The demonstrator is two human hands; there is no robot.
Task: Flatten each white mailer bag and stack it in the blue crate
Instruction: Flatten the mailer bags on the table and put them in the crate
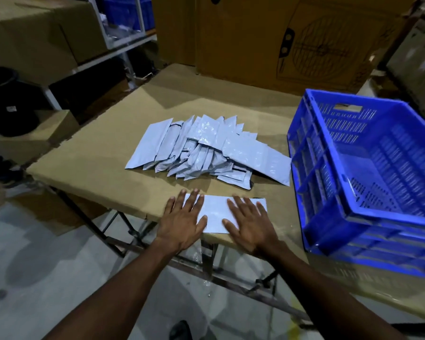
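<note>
head view. a single white mailer bag (216, 213) lies flat near the front edge of a cardboard-covered table (88, 153), its long side running left to right. the left hand (182, 218) rests palm down on the bag's left end, fingers straight and spread, grasping nothing; some fingertips reach past the bag's far edge onto the cardboard. the right hand (249, 220) lies palm down on the bag's right end, fingers likewise straight and spread, grasping nothing. the two thumbs point toward each other across the bare middle of the bag and stay apart.

behind the hands, toward the middle of the table, sits a loose pile of mailer bags (204, 148), overlapping and fanned at differing angles, several crumpled; dark seam lines show on a few. the pile is apart from the single bag, with a strip of bare cardboard between them.

the blue crate (368, 182) stands on the right side of the table, just beside the pile's rightmost bag, its slotted walls upright; no bags can be seen on the part of its floor that shows.

large cardboard boxes (292, 38) stand behind the table, and a metal shelf (123, 35) with another blue bin is at upper left. the table's metal frame (138, 239) shows beneath the front edge, above a grey floor.
</note>
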